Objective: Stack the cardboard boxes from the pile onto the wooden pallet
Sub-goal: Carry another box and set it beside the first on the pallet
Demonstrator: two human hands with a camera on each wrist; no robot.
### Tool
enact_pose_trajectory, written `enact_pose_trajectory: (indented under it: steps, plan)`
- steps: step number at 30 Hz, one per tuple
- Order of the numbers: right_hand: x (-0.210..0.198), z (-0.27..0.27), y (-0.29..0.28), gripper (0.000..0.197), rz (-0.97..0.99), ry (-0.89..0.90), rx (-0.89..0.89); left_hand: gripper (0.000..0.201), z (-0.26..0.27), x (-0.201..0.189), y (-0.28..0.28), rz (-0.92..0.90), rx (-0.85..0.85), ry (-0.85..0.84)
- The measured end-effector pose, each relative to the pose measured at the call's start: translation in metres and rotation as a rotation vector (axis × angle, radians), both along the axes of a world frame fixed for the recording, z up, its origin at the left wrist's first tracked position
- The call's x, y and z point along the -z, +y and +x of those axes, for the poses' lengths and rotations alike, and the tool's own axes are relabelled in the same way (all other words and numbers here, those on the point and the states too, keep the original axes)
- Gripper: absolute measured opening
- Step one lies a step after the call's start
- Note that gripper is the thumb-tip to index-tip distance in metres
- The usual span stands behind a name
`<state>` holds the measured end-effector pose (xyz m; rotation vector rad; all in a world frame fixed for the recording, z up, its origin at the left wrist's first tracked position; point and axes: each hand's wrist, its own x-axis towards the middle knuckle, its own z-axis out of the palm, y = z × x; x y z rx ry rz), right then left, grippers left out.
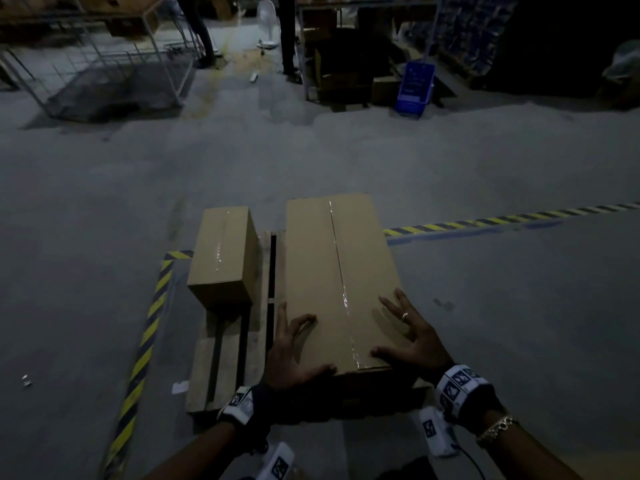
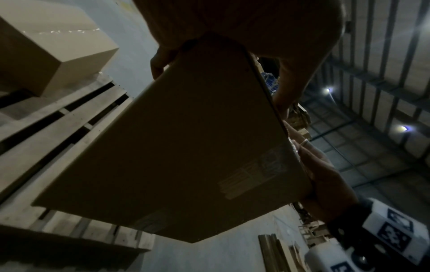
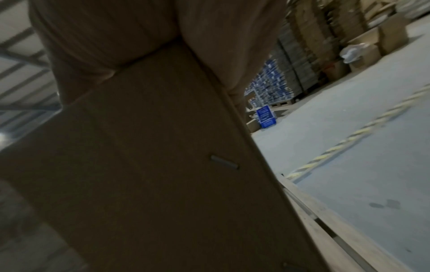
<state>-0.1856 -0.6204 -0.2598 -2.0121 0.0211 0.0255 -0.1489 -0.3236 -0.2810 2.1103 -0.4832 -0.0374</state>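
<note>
Large cardboard box (image 1: 337,282): long, flat-topped, sealed down the middle with clear tape; it lies over the right part of the wooden pallet (image 1: 221,362). In the left wrist view its near end looks raised off the slats, so it seems not fully set down.
Small cardboard box (image 1: 221,258): already on the pallet's far left corner, apart from the large one.
Left hand (image 1: 294,355): spread over the near left corner, thumb along the near top edge, fingers curling over the left edge.
Right hand (image 1: 412,336): fingers splayed and fairly straight on the top near the right corner, pressing rather than clasping.
Handling: stiff board with sharp edges; two hands on one box suggest bulk more than weight, though weight cannot be read. The glossy tape strip would be slick, so bare cardboard is the better place for palms.
Where to hold: opposite near corners or long side edges, low enough to steer.
Risk: the long box may overhang the pallet's edge.
</note>
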Motion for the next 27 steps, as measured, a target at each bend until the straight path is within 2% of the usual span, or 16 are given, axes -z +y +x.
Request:
enact_pose_trajectory:
  steps: [7,13,16,21,23,27]
  plan:
    - [0.005,0.072,0.030,0.105,-0.045,0.017,-0.090,0.103,0.054,-0.001,0.034,-0.060,-0.029,0.044]
    - [0.020,0.133,0.045,0.107,-0.049,0.021,-0.129,0.099,0.105,0.014,0.052,0.024,-0.061,0.052]
    - [0.032,0.160,0.054,0.103,0.016,0.061,-0.169,0.096,0.127,0.018,0.060,0.080,-0.093,0.050]
    - [0.046,0.190,0.060,0.104,0.070,0.081,-0.165,0.097,0.158,0.015,0.066,0.122,-0.055,0.089]
    - [0.050,0.198,0.058,0.102,0.083,0.088,-0.162,0.101,0.168,0.013,0.064,0.153,-0.056,0.109]
    - [0.046,0.215,0.049,0.100,0.111,0.076,-0.143,0.122,0.190,0.007,0.051,0.189,-0.046,0.094]
